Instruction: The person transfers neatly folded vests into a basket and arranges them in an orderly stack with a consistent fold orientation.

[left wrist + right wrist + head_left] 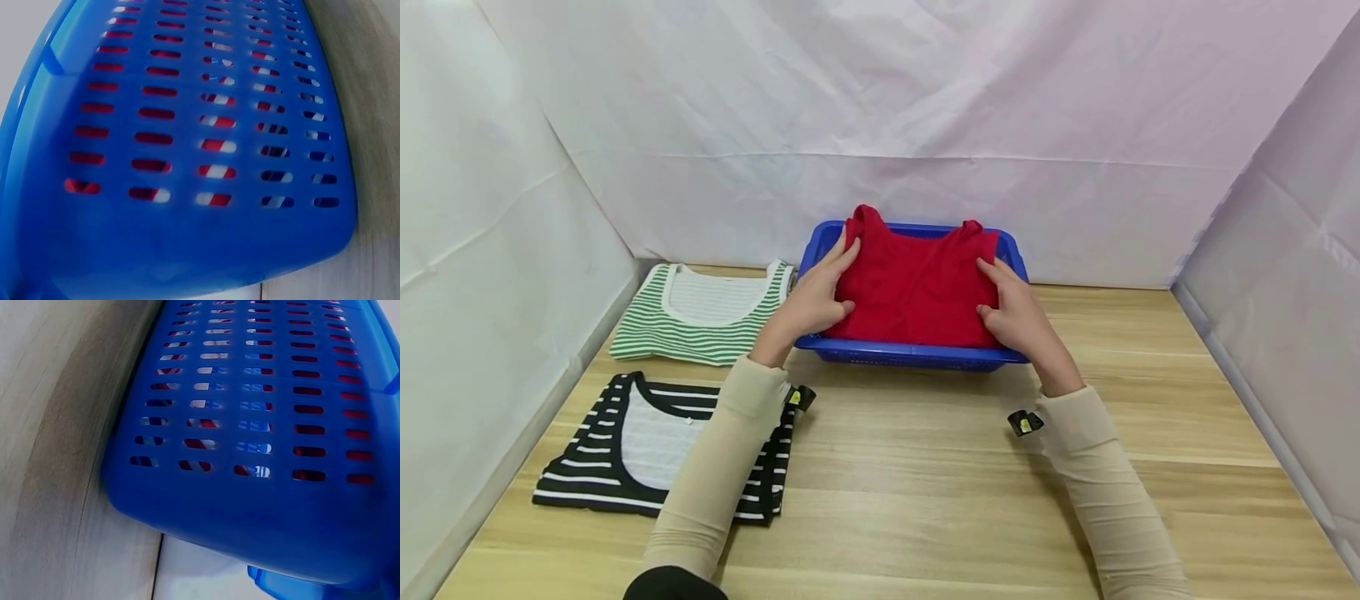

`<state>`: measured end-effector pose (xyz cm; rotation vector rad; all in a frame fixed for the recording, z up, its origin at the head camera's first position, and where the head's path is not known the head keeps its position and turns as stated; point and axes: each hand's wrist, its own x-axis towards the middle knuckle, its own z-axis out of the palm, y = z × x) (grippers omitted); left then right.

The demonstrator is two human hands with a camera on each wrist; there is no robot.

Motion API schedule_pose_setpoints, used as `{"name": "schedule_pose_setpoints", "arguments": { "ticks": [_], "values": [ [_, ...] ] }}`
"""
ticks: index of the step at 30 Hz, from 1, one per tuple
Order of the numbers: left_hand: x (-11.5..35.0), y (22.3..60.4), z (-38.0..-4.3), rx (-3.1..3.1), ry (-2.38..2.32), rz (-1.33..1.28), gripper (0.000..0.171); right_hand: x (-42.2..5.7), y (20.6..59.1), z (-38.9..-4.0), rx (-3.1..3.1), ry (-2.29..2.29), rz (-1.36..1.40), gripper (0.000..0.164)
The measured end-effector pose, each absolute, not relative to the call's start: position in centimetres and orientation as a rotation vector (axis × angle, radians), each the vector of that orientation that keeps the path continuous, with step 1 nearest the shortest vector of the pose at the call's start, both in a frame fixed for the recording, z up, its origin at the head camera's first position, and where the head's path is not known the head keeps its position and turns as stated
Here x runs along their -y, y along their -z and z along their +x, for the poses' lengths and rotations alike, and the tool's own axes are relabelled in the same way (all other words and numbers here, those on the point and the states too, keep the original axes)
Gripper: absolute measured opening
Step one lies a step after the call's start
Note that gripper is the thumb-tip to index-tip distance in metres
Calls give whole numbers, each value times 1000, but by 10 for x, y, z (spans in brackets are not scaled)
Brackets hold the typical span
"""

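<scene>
A red tank top (917, 287) lies in a blue slotted basket (917, 354) at the back of the table, its two shoulder straps at the far rim. My left hand (811, 302) holds its left side, with the thumb on top of the cloth. On the opposite side, my right hand (1021, 315) grips the right edge, thumb also on top. Both wrist views look at the basket's near wall (187, 244), and red cloth shows through the slots. Neither hand appears in its wrist view. Fingertips under the cloth are hidden.
Left of the basket lies a folded green-and-white striped top (700, 321). Nearer, a folded black-and-white striped top (602, 467) sits partly beneath my left forearm. White sheeting (910, 108) encloses the wooden table (910, 500) at the back and sides.
</scene>
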<state>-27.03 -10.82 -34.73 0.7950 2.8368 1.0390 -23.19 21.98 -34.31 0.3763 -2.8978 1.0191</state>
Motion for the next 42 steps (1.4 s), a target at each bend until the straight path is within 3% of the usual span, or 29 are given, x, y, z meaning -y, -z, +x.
{"name": "schedule_pose_setpoints", "arguments": {
  "ticks": [10, 42],
  "values": [
    [108, 351, -272, -2906, -936, 797, 77, -218, 346, -231, 2940, -983, 378, 71],
    [106, 348, -268, -2900, -841, 695, 67, -210, 345, -230, 3034, -809, 388, 64]
  ]
}}
